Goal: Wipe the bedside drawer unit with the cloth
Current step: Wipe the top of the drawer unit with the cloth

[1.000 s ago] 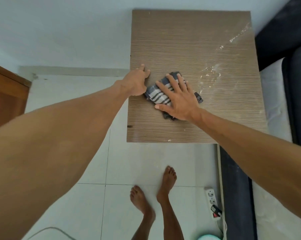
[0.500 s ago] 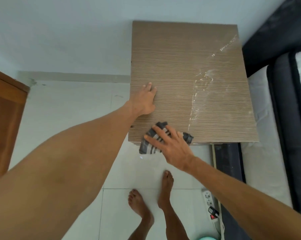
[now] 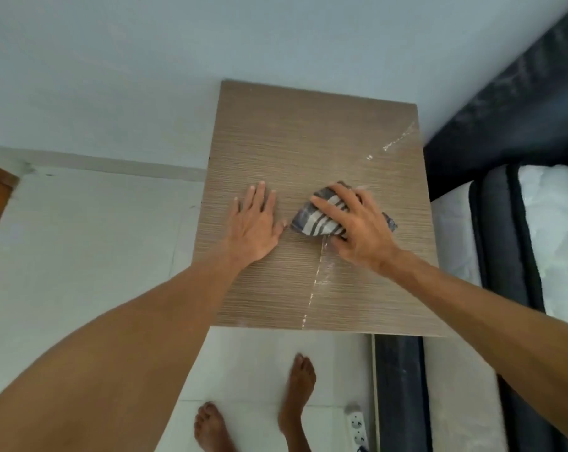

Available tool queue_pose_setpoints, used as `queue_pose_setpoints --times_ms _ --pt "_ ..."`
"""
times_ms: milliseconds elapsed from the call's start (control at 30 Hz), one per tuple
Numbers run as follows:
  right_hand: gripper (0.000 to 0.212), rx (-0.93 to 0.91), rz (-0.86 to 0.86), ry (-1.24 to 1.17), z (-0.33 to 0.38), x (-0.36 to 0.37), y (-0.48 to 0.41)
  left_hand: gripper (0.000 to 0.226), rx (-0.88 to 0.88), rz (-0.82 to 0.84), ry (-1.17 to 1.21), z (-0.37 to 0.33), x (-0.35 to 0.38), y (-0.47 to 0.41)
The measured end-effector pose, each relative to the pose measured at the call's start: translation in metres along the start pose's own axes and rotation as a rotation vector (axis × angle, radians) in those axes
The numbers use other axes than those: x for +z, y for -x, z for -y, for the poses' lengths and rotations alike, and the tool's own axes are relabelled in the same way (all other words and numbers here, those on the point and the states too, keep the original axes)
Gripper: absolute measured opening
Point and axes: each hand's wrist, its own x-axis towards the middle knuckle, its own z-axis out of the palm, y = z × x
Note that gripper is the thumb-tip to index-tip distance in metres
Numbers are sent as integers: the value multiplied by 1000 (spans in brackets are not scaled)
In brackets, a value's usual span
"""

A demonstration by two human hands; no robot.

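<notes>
A: Right grip (image 3: 361, 230) bent over the bunched cloth (image 3: 315, 220), thumb tucked at its near edge, pressing it onto the surface. Holding, not just resting.

B: Left grip (image 3: 256, 223)?

A: Flat, palm down, fingers straight and spread, empty. Just beside the cloth, thumb tip near it. Looks like bracing.

B: Cloth location?

A: On top of the drawer unit (image 3: 292, 141), slightly right of centre, sitting on a whitish streak (image 3: 312, 288). Streak from the front edge up under the cloth, then on toward the far right corner.

B: Wet or dry?

A: Cannot tell. Shiny, maybe liquid, maybe residue.

B: Risks?

A: Smearing, probably. Small wad, long streak, so likely just dragging it across the clean grain instead of lifting it. Also easy to miss the far-corner bit, well apart from the cloth.

B: Anything off the surface?

A: If liquid, could get pushed over the front edge onto the floor (image 3: 80, 256), with bare feet (image 3: 300, 386) right below and a power strip (image 3: 357, 425) near them. Bad combo. Hard stroke to the right could flick it onto the bed (image 3: 553, 223), just beside that edge.

B: Unit itself?

A: Might shift under a heavy push if the left grip lifts off. Sides and drawer fronts not in view, so no telling their state.
</notes>
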Motion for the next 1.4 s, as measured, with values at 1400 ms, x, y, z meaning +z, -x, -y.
queue_pose_setpoints --times_ms 1400 --pt "69 90 216 49 31 49 48 58 76 -153 -72 -2 36 4"
